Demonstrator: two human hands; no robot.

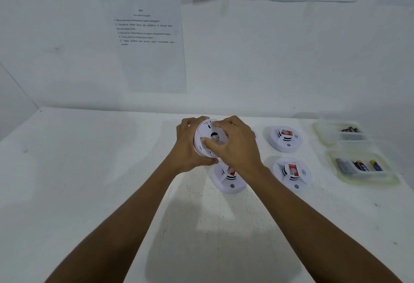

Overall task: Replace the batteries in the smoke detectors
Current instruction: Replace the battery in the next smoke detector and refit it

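Smoke detector (207, 139) is held clear of the white table (89, 170). It is tilted up on its edge, with the flat back face turned toward the camera. A dark round opening and small print are seen on that face. Both forearms are extended forward from the bottom of the frame and meet at the unit above the middle of the table.

Left hand (186, 148): placed at the left rim. The fingers are curled over the upper edge and the thumb is hooked under the lower edge, so the body is gripped across its width.

Right hand (237, 148): laid over the right half of the back face. The fingers are bent and closed onto the upper rim. The thumb (209, 145) is pressed on the face beside the dark opening.

3 more units are set face-up on the table, each with a red label:
- The lower detector (228, 181) is just beneath the hands and partly hidden by the right wrist.
- The rear detector (285, 138) and the front detector (291, 174) are placed to the right.

Further right, 2 clear containers are noted. Batteries (360, 166) are held in the near container (367, 178). Small dark items, too blurred to identify, are held in the far container (324, 135). A printed sheet (147, 59) is fixed to the wall.
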